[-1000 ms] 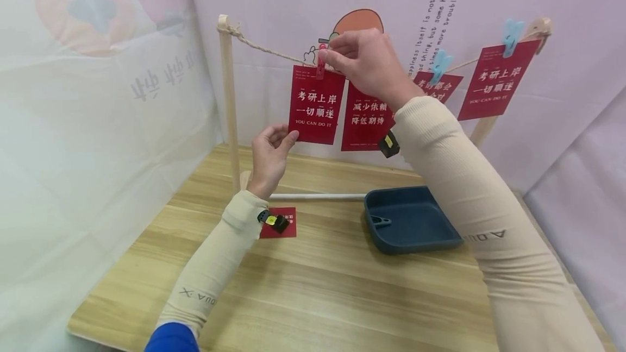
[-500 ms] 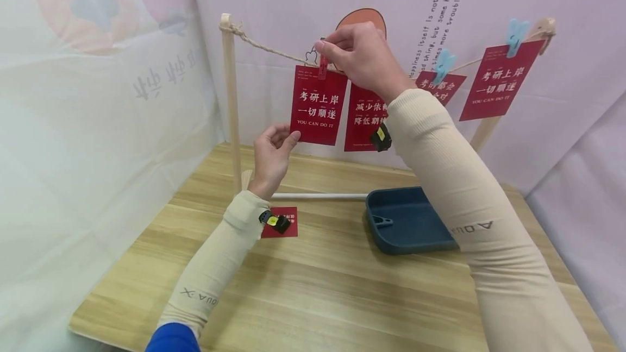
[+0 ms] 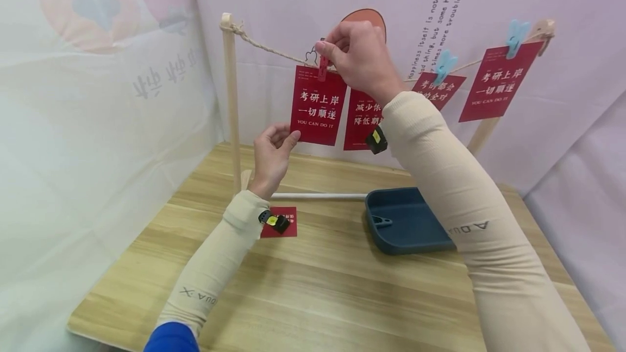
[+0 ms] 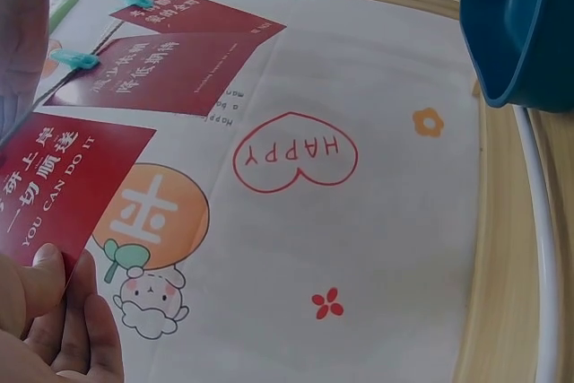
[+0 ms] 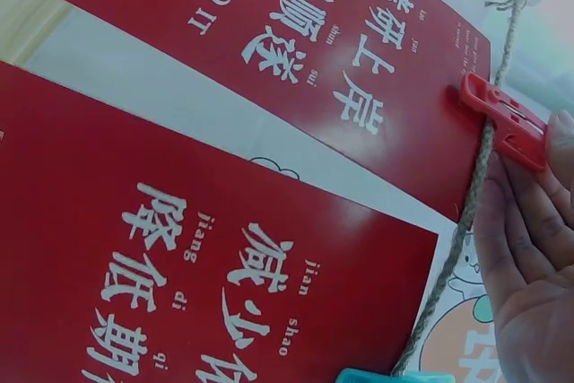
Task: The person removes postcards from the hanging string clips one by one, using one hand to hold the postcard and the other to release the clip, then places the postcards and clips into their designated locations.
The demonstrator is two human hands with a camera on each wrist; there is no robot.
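Observation:
My left hand (image 3: 271, 157) pinches the lower left corner of a red card (image 3: 318, 106) with white lettering, thumb in front. That card hangs below a twine line (image 3: 268, 49). At its top edge a red clothespin (image 5: 509, 123) sits over the twine and the card. My right hand (image 3: 363, 56) holds the upper end of this clothespin between thumb and fingers. A second red card (image 5: 215, 248) hangs just right of the first, partly hidden by my right wrist in the head view; a blue clothespin (image 4: 75, 60) is on it.
Further right, two more red cards (image 3: 437, 90) hang from light blue clothespins (image 3: 444, 65). Wooden posts (image 3: 231, 102) carry the twine. On the table lie a blue dustpan (image 3: 406, 243) with a white handle (image 3: 318, 196) and a red card (image 3: 289, 227) partly behind my left wrist.
My right forearm and wrist have swung slightly left, and the thumb is a little higher on the red clothespin. The left hand stays on the card's corner.

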